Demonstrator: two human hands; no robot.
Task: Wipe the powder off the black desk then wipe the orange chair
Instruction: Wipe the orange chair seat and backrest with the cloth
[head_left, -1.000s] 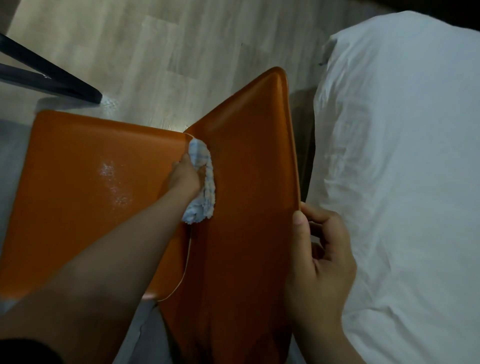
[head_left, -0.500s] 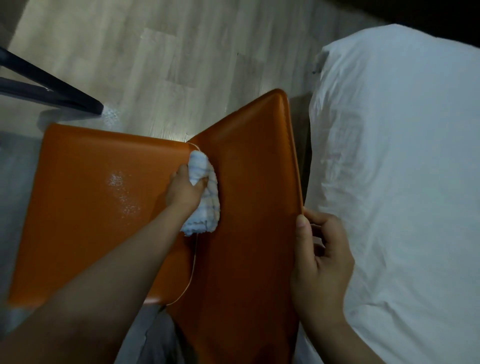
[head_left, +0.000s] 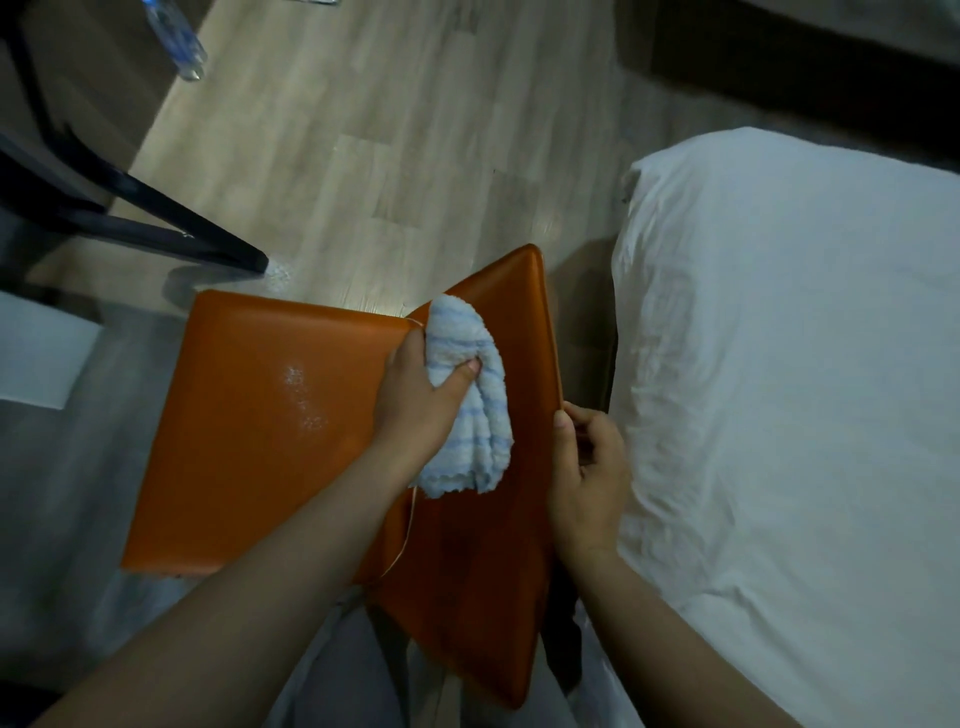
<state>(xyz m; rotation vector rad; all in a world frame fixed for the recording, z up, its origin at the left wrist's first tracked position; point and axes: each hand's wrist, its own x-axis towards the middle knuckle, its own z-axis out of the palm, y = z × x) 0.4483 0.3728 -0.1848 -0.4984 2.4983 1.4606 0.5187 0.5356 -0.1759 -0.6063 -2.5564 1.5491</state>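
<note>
The orange chair (head_left: 249, 447) fills the lower middle of the view, its seat to the left and its backrest (head_left: 498, 561) angled up on the right. A patch of white powder (head_left: 301, 397) lies on the seat. My left hand (head_left: 415, 400) grips a white cloth with blue stripes (head_left: 467, 395), which lies against the backrest near the seam with the seat. My right hand (head_left: 587, 467) holds the backrest's right edge, thumb in front and fingers curled behind it.
A bed with a white sheet (head_left: 789, 389) runs along the right, close to the chair. Black desk legs (head_left: 130, 218) stand at the upper left on the wooden floor (head_left: 415, 130), with spilled powder by one foot. A plastic bottle (head_left: 176, 41) stands at the top left.
My left hand has lifted and turned, so the cloth now shows in front of my fingers instead of under them. The view has pulled back and tilted up. My right hand keeps its hold.
</note>
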